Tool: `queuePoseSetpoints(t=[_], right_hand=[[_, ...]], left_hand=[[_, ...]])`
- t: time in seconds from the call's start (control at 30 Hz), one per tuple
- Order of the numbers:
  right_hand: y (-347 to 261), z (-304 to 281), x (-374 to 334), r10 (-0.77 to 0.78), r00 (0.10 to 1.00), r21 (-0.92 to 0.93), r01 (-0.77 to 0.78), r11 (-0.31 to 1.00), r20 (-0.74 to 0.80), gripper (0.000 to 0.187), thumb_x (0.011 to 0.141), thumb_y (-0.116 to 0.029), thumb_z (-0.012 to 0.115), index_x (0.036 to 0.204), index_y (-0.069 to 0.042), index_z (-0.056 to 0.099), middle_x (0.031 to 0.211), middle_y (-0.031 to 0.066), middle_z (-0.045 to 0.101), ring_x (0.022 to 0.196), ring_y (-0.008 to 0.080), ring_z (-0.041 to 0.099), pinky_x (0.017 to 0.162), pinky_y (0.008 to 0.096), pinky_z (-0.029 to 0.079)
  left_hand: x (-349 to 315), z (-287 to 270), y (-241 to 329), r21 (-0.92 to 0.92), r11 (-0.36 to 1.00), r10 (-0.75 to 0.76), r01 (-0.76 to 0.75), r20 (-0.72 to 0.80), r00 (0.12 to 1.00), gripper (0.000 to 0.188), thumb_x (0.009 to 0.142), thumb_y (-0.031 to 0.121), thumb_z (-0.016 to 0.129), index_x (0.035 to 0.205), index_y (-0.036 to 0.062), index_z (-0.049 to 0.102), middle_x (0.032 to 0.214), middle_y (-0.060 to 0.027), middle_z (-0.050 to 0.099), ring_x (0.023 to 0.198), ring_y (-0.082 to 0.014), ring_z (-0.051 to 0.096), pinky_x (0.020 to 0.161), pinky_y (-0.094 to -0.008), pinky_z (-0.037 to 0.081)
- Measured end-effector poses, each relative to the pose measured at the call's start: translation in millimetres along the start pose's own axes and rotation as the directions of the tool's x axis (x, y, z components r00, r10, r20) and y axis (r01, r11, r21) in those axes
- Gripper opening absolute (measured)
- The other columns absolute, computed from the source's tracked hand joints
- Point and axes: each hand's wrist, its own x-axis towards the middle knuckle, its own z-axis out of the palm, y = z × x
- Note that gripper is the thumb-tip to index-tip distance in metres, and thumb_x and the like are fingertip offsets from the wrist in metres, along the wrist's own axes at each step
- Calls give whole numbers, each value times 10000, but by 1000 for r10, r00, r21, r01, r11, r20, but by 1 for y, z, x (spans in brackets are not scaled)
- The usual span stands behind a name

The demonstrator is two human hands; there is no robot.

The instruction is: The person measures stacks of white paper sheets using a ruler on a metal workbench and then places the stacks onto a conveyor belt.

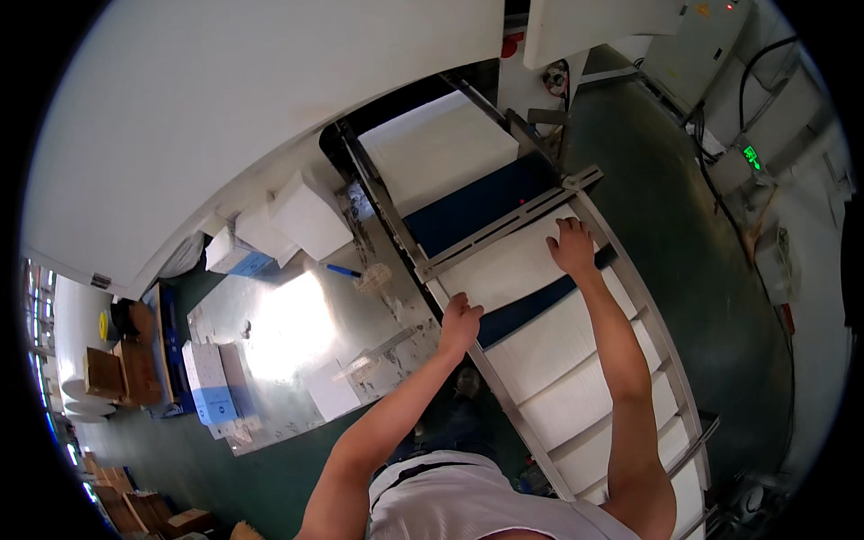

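A blue conveyor belt (477, 209) runs between metal side rails and carries white flat stacks. My left hand (461, 321) grips the near left edge of one white stack (504, 270). My right hand (572, 247) lies on the far right corner of the same stack, fingers spread over it. Another white stack (439, 148) lies further up the belt, coming out of the white machine housing (234, 99). More white stacks (576, 373) sit on the belt nearer to me, side by side.
A shiny metal table (297, 346) stands left of the conveyor, with white boxes (306, 214), flat blue-and-white cartons (209, 382) and a blue-handled brush (355, 273). The floor is green. Grey cabinets and cables stand at the upper right. Brown cardboard boxes lie at far left.
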Motion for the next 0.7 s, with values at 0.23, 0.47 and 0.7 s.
queuePoseSetpoints(t=[0.23, 0.47, 0.7], right_hand=[[11, 25, 19, -140, 986, -49, 136, 990, -89, 642, 972, -334, 696, 1475, 12, 499, 1517, 216, 492, 1469, 424, 403, 1209, 586, 322], [29, 45, 40, -160, 975, -43, 155, 987, -157, 640, 981, -343, 684, 1437, 71, 509, 1525, 255, 485, 1457, 433, 423, 1190, 581, 355], [27, 63, 59, -191, 969, -30, 189, 982, -156, 651, 966, -373, 670, 1389, 107, 551, 1439, 305, 536, 1371, 487, 484, 1149, 592, 386]], left_hand=[[21, 30, -9, 375, 905, 216, -202, 5, 976, 642, 893, 27, 606, 1475, -152, 403, 1506, -369, 413, 1422, -521, 404, 1208, -509, 365], [45, 47, -6, 595, 783, 244, -182, -25, 969, 729, 920, 101, 650, 1493, -194, 311, 1563, -415, 299, 1481, -553, 286, 1255, -547, 277], [75, 55, -4, 712, 701, 134, -39, -78, 988, 877, 1016, 356, 634, 1529, -210, 204, 1614, -416, 195, 1530, -564, 173, 1274, -576, 197]])
